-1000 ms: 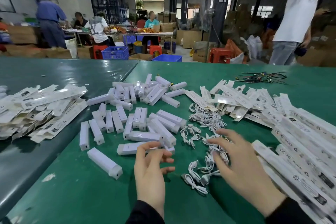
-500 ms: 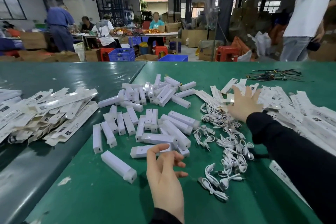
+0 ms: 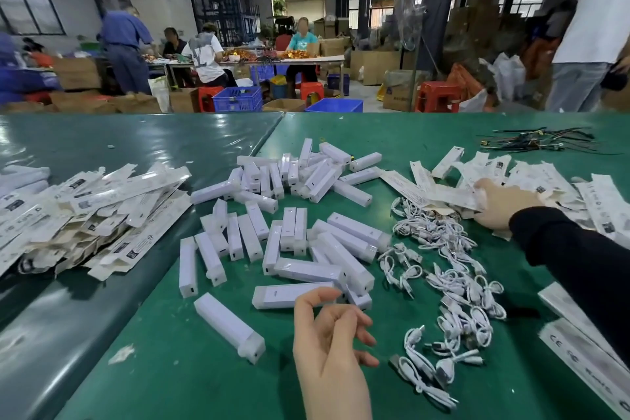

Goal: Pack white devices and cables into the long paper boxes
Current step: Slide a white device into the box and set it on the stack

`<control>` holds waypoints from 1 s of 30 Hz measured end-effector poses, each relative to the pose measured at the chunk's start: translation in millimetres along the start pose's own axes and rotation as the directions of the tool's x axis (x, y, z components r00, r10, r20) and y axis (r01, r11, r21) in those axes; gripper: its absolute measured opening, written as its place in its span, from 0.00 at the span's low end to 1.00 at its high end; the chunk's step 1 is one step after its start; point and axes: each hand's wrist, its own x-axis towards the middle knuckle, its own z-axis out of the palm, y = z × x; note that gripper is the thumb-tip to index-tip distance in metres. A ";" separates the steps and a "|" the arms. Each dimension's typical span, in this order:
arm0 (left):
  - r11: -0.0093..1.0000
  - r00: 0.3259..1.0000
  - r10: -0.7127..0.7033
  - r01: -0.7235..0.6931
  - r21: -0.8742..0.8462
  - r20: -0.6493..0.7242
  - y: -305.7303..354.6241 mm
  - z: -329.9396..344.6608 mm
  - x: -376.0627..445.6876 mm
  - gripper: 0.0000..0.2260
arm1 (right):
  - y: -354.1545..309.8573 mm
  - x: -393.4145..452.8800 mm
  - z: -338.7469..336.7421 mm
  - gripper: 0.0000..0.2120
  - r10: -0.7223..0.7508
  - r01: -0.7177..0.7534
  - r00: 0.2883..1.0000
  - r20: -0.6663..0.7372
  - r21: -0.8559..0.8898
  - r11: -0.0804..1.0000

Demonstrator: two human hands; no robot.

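Several white stick-shaped devices (image 3: pixel 306 242) lie scattered across the middle of the green table (image 3: pixel 204 368). To their right is a heap of short coiled white cables (image 3: pixel 453 286). Long flat paper boxes (image 3: pixel 552 187) are piled at the right. My left hand (image 3: pixel 334 348) hovers low in the middle with fingers loosely curled; its thumb tip touches the end of one white device (image 3: pixel 286 295). My right hand (image 3: pixel 504 206), in a dark sleeve, reaches into the box pile and pinches the end of a long paper box (image 3: pixel 439 196) lying over the cables.
A heap of paper boxes (image 3: pixel 88 215) sits on the left table section, past a seam in the green cover. More boxes (image 3: pixel 579 348) lie at the near right edge. Black ties (image 3: pixel 538 141) lie far right. People work at tables behind; one stands at the far right (image 3: pixel 593 27).
My right hand left the cable heap, stretched out to the box pile and took hold of a long box. My left hand stayed put, curling its fingers a little.
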 end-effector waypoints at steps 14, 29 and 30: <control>0.998 0.999 -0.012 0.009 0.057 0.052 -3.7 -1.6 -4.1 0.10 | -81.8 -144.5 -28.9 0.15 -0.365 0.388 0.869 -0.336 0.003 0.922; 0.990 0.955 -0.139 0.130 0.051 0.262 0.2 0.3 1.8 0.34 | -74.3 -271.2 10.2 0.16 -0.486 0.024 0.871 0.071 0.982 0.186; 0.993 0.956 -0.117 0.106 0.056 0.269 0.8 -1.1 2.9 0.31 | -74.6 -273.6 13.3 0.14 -0.495 0.028 0.867 0.062 0.985 0.172</control>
